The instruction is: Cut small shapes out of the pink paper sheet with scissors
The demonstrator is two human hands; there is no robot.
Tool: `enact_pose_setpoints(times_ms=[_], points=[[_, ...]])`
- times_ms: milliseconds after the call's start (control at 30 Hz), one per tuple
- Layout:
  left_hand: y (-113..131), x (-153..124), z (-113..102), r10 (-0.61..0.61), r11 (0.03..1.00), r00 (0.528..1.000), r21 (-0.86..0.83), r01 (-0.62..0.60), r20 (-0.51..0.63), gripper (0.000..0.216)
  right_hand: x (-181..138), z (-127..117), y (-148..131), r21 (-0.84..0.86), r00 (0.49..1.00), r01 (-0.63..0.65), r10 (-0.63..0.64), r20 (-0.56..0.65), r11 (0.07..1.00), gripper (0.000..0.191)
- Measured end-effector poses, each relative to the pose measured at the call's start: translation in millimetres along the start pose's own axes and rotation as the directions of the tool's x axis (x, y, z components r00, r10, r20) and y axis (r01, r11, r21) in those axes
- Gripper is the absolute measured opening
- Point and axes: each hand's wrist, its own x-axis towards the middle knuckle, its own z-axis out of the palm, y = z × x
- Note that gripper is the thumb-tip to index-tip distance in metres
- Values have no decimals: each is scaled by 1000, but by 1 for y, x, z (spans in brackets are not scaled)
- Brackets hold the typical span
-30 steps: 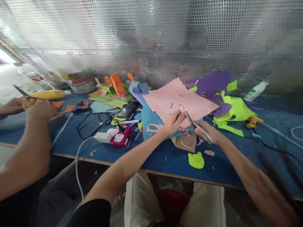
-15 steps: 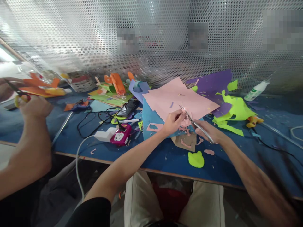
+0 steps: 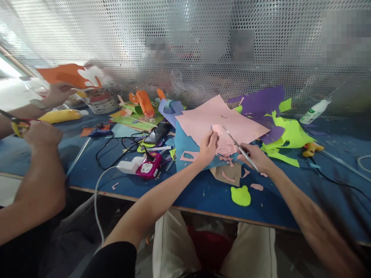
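Fingers of your left hand (image 3: 207,150) are pinched on a small pale-pink piece of thin sheet (image 3: 216,129), thumb on the near face. Fingers of your right hand (image 3: 255,156) are wrapped round slim silver metal scissors (image 3: 242,150); the tips sit just beside the piece's right edge, over the big pale-pink square-cornered sheet (image 3: 216,111).

My read: trimming step, between snips. Another cut would call for turning the piece with your left, then bringing the blades in clear of your thumb and off the sheet beneath.

Below your hands: curled pale-pink offcuts (image 3: 225,153) on the light-blue sheet (image 3: 184,135), a brown flat scrap (image 3: 233,175), then a lime-green cutout with two round ears (image 3: 240,196) on the blue tabletop (image 3: 191,197). Farther right: ragged lime-green offcut (image 3: 292,133), dark-purple sheet (image 3: 263,101). Left: magenta power adaptor (image 3: 147,168). Far left, a co-worker's hands hold a torn-edged orange sheet (image 3: 65,75) and yellow-handled scissors (image 3: 17,128), the latter cut off by the frame edge.

Hard to see: piece's lower part is behind your left fingers, so outline unknown. Scissor handles mostly under your right hand. Blades look near edge-on; can't tell their gap or whether they touch the piece.
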Motion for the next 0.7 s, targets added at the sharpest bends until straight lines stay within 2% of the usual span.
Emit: enact_pose_setpoints(times_ms=[67,133,233,333,400,600,700], points=[[-1,2,-2,-13,1000,999,12,12,47,39,1,0,5,145,995,-12,27,-99,989,33],[1,3,-6,-19,992,981,128,-6,195,36,2,3,7,295,977,-39,98,-188,955,37],[7,3,-10,-6,929,882,328,-169,472,32,5,13,2,486,948,-20,171,-269,874,36],[12,3,-13,3,850,800,419,-319,601,30,8,24,-4,594,937,25,189,-294,804,28],[14,4,-13,11,828,787,436,-353,616,31,10,29,-7,633,932,29,208,-298,774,30],[12,2,-11,46,813,845,472,-341,532,34,12,32,-11,712,879,70,294,-375,698,38],[12,-1,-10,35,816,832,465,-343,553,32,12,31,-13,733,861,81,323,-393,676,39]])
